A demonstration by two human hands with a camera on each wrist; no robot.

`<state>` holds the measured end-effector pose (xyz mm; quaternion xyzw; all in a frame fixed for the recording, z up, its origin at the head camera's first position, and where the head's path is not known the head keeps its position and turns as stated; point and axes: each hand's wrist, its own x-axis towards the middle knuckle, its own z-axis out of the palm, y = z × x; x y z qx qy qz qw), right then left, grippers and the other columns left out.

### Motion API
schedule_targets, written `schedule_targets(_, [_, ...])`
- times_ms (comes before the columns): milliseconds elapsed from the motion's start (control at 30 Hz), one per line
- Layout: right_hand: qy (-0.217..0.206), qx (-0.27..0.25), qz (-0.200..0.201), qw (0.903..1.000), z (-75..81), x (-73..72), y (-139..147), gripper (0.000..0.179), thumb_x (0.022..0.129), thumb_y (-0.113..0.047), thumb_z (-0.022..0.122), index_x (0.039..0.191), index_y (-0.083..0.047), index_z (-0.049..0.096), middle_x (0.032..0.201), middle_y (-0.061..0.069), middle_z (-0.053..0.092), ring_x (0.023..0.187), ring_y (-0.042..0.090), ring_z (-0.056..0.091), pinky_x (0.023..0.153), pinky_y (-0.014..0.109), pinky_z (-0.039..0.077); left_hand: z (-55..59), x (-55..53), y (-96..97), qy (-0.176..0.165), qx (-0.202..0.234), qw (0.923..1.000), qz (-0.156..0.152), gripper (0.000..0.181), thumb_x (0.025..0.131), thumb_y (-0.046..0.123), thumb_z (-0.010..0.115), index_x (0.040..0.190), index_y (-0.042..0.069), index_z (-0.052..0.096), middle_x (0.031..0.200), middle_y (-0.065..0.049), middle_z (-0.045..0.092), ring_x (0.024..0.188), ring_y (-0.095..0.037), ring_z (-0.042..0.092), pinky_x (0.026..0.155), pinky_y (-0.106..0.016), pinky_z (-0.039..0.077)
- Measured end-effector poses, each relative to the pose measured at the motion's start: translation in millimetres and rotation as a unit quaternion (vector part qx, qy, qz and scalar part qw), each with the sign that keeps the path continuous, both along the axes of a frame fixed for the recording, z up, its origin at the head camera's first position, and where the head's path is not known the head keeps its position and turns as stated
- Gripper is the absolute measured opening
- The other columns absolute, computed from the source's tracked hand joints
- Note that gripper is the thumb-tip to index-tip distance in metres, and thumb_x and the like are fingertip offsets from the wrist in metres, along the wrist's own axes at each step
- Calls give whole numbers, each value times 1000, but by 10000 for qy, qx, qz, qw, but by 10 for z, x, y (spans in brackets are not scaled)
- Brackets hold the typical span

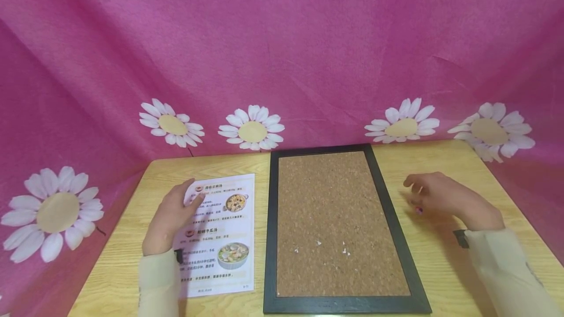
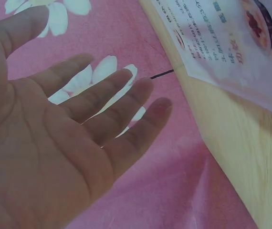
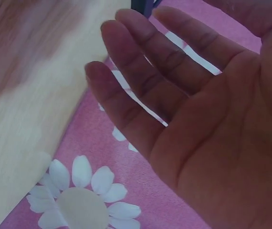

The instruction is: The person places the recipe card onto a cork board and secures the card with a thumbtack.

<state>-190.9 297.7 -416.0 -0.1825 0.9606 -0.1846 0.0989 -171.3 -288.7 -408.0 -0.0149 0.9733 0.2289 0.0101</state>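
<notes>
A printed recipe sheet (image 1: 238, 231) with food pictures lies on the left of the table, beside a cork board (image 1: 328, 199) in a black frame. My left hand (image 1: 169, 216) is over the sheet's left edge, covering part of it. In the left wrist view, the left hand's fingers (image 2: 126, 112) spread loosely and hold nothing. Right of the board, my right hand (image 1: 449, 199) hovers above the table. The right wrist view shows its fingers (image 3: 141, 81) relaxed around nothing. A tiny red and purple item (image 1: 419, 210) shows just below that hand; its kind is unclear.
Several small white bits (image 1: 345, 252) dot the lower part of the cork. The wooden table (image 1: 119, 263) carries everything. A pink cloth (image 1: 282, 53) with white daisies hangs behind it and down both sides.
</notes>
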Motion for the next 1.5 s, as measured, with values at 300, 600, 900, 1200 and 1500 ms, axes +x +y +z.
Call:
schedule_targets(300, [-150,213,63,9996,-52,-19,60,16,79,-5,70,94,-3,66,81,3,67,74,17,57,69,38,50,-5,14,-37,-732,-14,9969,299,72,98,46,48,153,6,24,154,-28,29,143,-48,25,114,-62,23])
schedule_targets(600, [-381,306,-94,9988,-111,-12,83,12,79,-11,72,81,-10,61,77,-1,57,73,16,50,65,32,41,-25,40,-50,-1518,207,9865,587,83,93,46,57,154,4,18,154,-29,26,142,-50,24,113,-63,23])
schedule_targets(900, [-606,211,-350,9973,-124,51,107,25,80,-16,74,74,-13,49,68,-1,40,68,15,43,61,31,32,-91,49,-49,-1735,23,9823,709,99,80,39,76,152,2,20,148,-33,32,132,-51,36,106,-65,32])
schedule_targets(1200, [-987,277,-583,9930,-151,53,124,22,82,-17,71,71,-12,53,68,-1,43,67,15,44,59,30,32,-172,100,-4,-1522,-391,9828,975,87,71,37,82,134,-7,42,114,-27,47,101,-43,45,78,-55,45])
schedule_targets(1500, [-981,347,-624,9926,-170,63,102,12,79,-3,59,72,-13,58,69,0,48,66,16,45,57,30,33,-141,112,69,-1849,-242,9729,1364,74,74,35,80,122,-12,48,109,-28,43,96,-43,42,74,-50,44])
